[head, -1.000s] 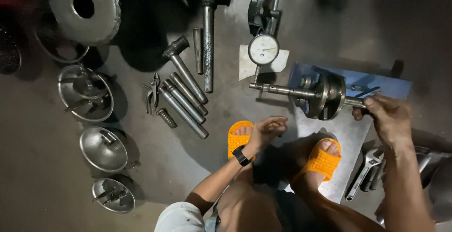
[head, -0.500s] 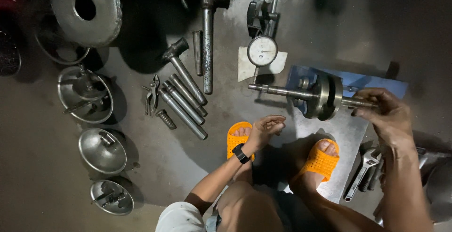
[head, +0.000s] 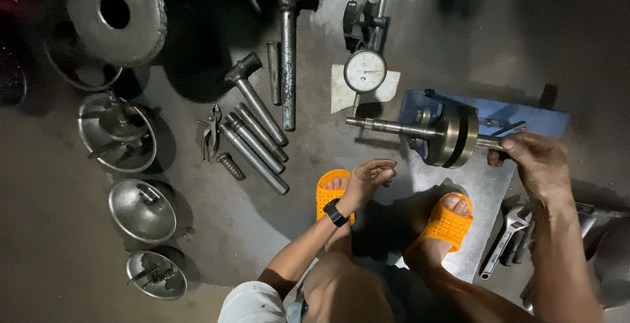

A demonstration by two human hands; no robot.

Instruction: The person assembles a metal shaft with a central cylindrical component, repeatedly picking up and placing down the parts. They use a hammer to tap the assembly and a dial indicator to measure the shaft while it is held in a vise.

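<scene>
Crankshaft [head: 441, 133] lying across blue stand [head: 525, 114], long axis running left-right, web discs mid-length. Right hand [head: 535, 162] gripping right shaft end, fingers curling round it. Left hand [head: 371, 177] hovering loose, fingers half-curled, holding nothing, just below left shaft end. Dial gauge [head: 365, 70] standing behind, near left journal. Hammers [head: 262, 110] lying well left.

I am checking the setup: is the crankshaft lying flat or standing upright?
Lying flat. The crankshaft runs level across the blue stand, its shaft pointing left, and the right hand grips its right end.
</scene>
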